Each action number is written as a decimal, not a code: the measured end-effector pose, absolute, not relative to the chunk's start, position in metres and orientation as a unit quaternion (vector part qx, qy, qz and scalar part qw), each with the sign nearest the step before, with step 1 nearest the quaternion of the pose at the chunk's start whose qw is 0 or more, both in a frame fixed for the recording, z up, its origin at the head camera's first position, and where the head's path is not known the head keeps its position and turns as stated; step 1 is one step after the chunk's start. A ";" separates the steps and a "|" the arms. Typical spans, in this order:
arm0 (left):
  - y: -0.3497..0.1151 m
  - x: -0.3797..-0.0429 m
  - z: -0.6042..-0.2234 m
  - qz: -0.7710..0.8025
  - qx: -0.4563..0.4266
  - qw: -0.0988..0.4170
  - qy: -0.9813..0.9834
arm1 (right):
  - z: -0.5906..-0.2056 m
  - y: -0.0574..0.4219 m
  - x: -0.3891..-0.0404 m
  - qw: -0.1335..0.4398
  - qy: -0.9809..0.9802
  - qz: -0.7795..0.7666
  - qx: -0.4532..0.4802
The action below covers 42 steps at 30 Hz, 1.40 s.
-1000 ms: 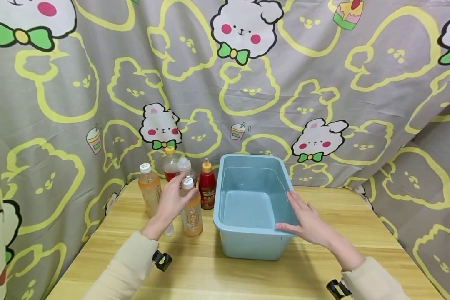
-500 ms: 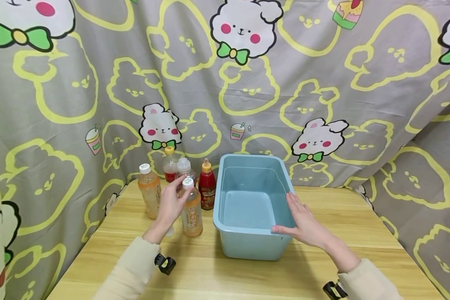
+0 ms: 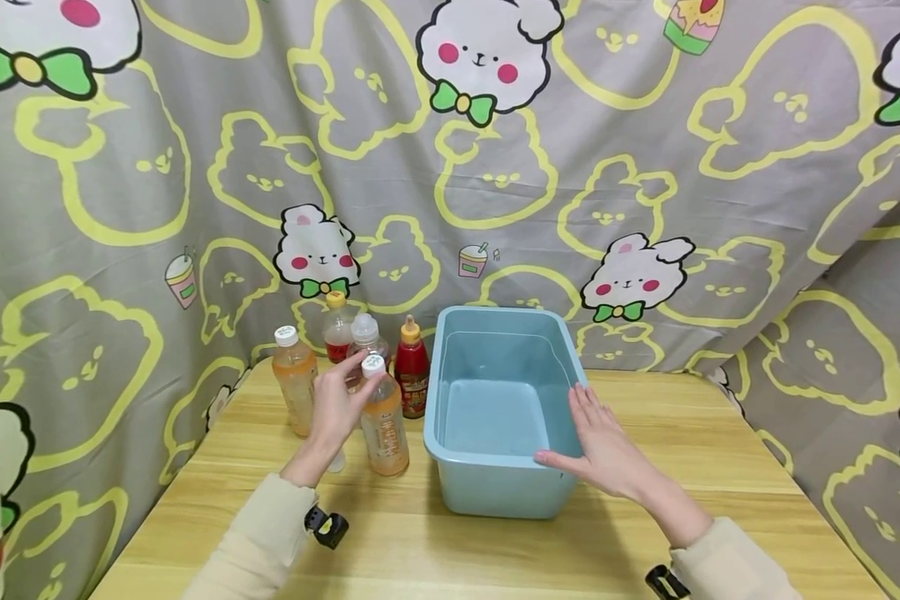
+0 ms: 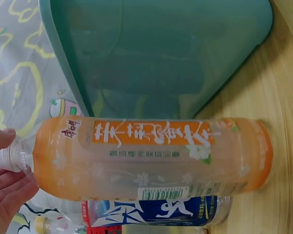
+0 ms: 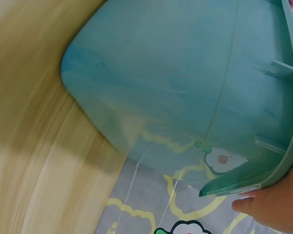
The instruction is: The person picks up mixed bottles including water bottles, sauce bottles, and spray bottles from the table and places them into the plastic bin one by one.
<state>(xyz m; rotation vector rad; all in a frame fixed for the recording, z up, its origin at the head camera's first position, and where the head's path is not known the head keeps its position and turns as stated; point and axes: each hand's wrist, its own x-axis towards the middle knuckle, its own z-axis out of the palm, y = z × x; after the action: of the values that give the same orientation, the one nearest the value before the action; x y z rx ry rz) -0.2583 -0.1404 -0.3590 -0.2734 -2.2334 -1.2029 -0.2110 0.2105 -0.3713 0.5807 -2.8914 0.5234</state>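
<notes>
My left hand (image 3: 335,408) pinches the white cap and neck of an orange-labelled drink bottle (image 3: 386,429). The bottle leans slightly, its base toward the bin. In the left wrist view, the thumb and fingers (image 4: 14,195) lie on either side of the cap. Just right of that bottle is a blue plastic bin (image 3: 487,457), with nothing seen inside it. My right hand (image 3: 607,442) rests on the bin's near right corner, fingers straight over the side rim and thumb on the front rim. The right wrist view shows the bin's outer wall (image 5: 161,87) and part of that hand.
Another orange-labelled bottle (image 3: 294,383) stands left of the left hand. Behind are a yellow-capped bottle (image 3: 337,329), a clear-capped bottle (image 3: 365,329) and a red sauce bottle (image 3: 412,375). A patterned curtain (image 3: 495,192) hangs behind the wooden table (image 3: 682,533).
The held bottle has tilted slightly, its base shifting right toward the bin. The left thumb and fingers have closed in on its cap. The right hand has slid slightly left along the rim.
</notes>
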 end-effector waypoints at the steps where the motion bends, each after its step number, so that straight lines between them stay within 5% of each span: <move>1: -0.141 -0.258 -0.358 -0.451 -0.103 0.292 -0.837 | -0.372 0.210 -0.211 0.075 -0.963 0.170 0.193; 42: -0.134 -0.242 -0.248 -0.388 -0.212 0.363 -0.820 | -0.371 0.209 -0.210 0.066 -0.968 0.135 0.200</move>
<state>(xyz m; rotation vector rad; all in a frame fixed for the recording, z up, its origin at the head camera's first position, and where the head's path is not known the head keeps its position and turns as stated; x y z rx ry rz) -0.2423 -0.1344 -0.2482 -0.5448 -2.1108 -0.9995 -0.2100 0.2094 -0.3705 0.6042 -2.9195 0.4084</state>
